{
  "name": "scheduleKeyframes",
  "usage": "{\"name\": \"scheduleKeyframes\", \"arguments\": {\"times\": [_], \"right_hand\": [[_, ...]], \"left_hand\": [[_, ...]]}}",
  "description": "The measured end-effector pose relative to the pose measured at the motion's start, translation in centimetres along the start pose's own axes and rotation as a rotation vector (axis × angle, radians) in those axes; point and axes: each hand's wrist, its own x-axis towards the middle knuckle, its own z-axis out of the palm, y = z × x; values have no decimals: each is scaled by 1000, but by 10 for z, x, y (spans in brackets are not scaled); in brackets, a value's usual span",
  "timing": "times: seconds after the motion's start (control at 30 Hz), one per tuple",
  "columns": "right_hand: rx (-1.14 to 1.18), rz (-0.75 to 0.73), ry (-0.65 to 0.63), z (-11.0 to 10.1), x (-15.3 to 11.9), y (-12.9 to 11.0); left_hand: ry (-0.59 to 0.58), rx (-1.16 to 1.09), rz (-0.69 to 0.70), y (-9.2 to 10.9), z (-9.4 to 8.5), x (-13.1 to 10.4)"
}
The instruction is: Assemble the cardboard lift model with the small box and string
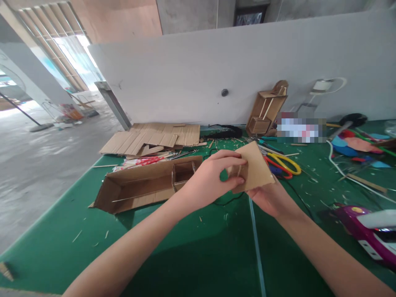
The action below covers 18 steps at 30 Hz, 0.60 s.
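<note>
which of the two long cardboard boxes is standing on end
The back box, by the white wall panel. It stands up on its end, while the front box lies lengthwise on the green table.

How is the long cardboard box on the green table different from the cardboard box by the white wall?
The long cardboard box lies down on the green table, but the leaning cardboard box is tilted up against the white wall. The leaning box has a rounded top; the long box has a straight, flat left end. Both are brown and open on one side.
</note>
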Motion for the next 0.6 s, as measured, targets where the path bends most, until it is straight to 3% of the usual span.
{"name": "scheduleKeyframes", "arguments": {"times": [0.3,0.43,0.6], "right_hand": [[-111,0,-71,-8,-1,5],[-26,-14,-25,-12,-1,12],[-13,17,-61,-11,-1,11]], "left_hand": [[-66,-17,-43,7,0,-4],[-73,-6,-30,6,1,-5],[-47,-10,-18,6,2,-6]]}}
